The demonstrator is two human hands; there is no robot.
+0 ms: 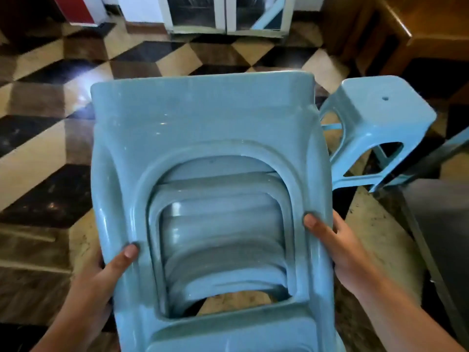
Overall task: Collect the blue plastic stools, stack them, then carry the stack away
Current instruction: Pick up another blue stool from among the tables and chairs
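Note:
A stack of blue plastic stools (203, 128) fills the middle of the view, tilted away from me so one side faces up. Nested stools show through its arched side opening. My left hand (101, 275) grips the stack's left leg, thumb on top. My right hand (337, 242) grips the right leg, thumb pressed beside the opening. A single blue stool (375, 118) stands upright on the floor just right of the stack, apart from both hands.
The floor (50, 148) is a cube pattern of black, brown and cream tiles. A wooden table (416, 29) stands at the back right. A dark grey surface (441, 229) sits at the right edge. A white-framed glass cabinet (225, 13) stands at the back.

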